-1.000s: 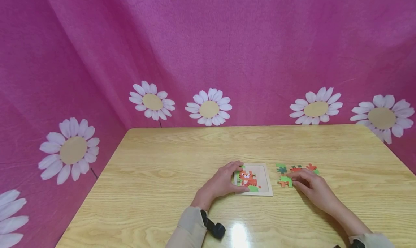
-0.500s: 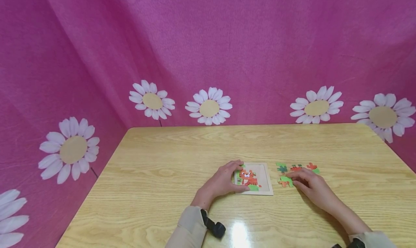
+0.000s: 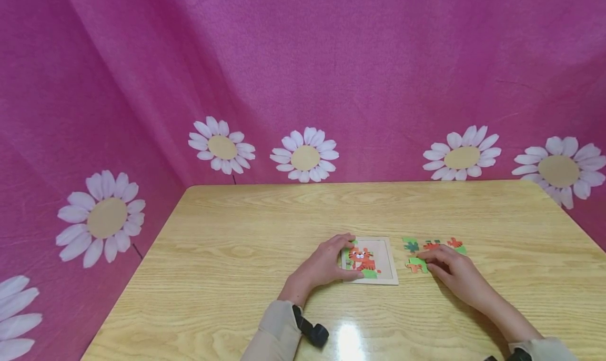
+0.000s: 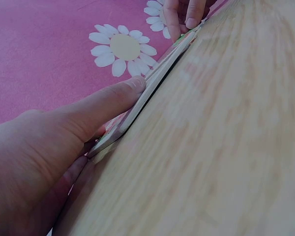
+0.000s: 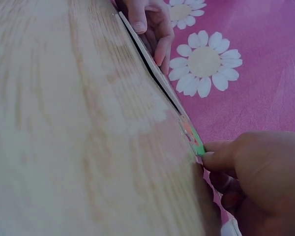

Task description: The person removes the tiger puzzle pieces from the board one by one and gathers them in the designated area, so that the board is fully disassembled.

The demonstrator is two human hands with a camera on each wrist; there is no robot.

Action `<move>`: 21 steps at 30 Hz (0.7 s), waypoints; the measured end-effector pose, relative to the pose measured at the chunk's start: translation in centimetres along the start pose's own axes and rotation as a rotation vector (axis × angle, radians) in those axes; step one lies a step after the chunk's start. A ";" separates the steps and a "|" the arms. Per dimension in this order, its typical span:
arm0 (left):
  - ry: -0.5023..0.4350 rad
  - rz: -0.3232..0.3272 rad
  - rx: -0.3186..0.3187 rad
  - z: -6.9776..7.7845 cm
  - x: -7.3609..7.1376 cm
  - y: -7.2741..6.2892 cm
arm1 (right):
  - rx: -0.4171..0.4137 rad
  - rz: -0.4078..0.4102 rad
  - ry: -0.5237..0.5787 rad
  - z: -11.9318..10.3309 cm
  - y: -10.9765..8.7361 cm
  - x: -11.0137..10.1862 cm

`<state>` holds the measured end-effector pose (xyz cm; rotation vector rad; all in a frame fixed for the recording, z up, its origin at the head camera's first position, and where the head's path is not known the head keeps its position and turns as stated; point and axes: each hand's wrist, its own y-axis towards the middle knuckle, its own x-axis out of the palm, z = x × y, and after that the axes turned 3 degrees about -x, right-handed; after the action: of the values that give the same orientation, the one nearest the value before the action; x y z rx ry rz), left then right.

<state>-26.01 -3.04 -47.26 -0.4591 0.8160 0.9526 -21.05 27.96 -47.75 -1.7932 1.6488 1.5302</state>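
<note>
A square wooden puzzle board point(image 3: 391, 266) lies on the table, with an orange tiger picture point(image 3: 362, 260) pieced together in its left part and bare wood at its right. My left hand point(image 3: 323, 261) grips the board's left side, thumb on the near edge and fingers at the far corner. To the right, my right hand point(image 3: 452, 274) pinches a green and orange puzzle piece point(image 3: 416, 264) between thumb and fingers, low over the table. The right wrist view shows the same piece point(image 5: 192, 136) at the fingertips. Other fingers curl beneath the palm.
Behind the right hand lie more loose puzzle pieces: a green one point(image 3: 411, 244), a red one point(image 3: 432, 244) and an orange one point(image 3: 455, 242), partly covered by the hand. The wooden table point(image 3: 236, 234) meets a pink curtain point(image 3: 369, 77) with daisies at its back edge.
</note>
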 end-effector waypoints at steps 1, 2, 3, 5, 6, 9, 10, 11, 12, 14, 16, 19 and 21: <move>0.000 0.001 0.000 0.0 0.0 0.0 | 0.000 -0.003 0.004 0.0 0.0 0.0; -0.002 0.002 -0.001 0.0 0.0 0.0 | 0.000 -0.005 0.004 0.0 0.0 0.0; -0.003 0.003 -0.001 0.0 0.0 0.0 | 0.001 -0.009 0.004 0.0 0.0 0.0; -0.004 0.005 0.000 0.0 0.0 0.0 | 0.002 -0.012 0.001 0.0 0.0 0.0; -0.006 0.005 0.001 0.0 0.0 0.0 | 0.003 -0.013 0.000 0.0 0.0 0.0; -0.004 0.005 0.003 0.1 0.0 0.0 | -0.006 -0.002 0.001 -0.1 -0.1 0.0; -0.005 0.004 0.001 0.1 0.0 0.0 | -0.013 0.006 0.006 -0.1 -0.1 0.0; -0.006 0.003 0.000 0.1 0.0 0.0 | -0.021 0.015 0.014 -0.1 -0.1 0.1; -0.008 0.001 -0.002 0.1 0.0 0.0 | -0.028 0.024 0.024 -0.1 -0.1 0.1; -0.012 -0.002 -0.011 0.1 -0.1 -0.1 | -0.034 0.038 0.042 -0.2 0.0 0.2; -0.017 -0.004 -0.018 0.1 -0.1 -0.1 | -0.023 0.038 0.060 -0.3 0.1 0.3; -0.021 -0.004 -0.022 0.2 -0.1 -0.1 | 0.010 0.022 0.083 -0.7 0.4 0.4; -0.023 -0.004 -0.022 0.2 -0.1 -0.1 | 0.019 0.010 0.104 -1.0 0.7 0.6</move>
<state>-25.85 -3.03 -47.08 -0.4672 0.7843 0.9625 -21.24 26.66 -47.54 -1.8867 1.7164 1.4426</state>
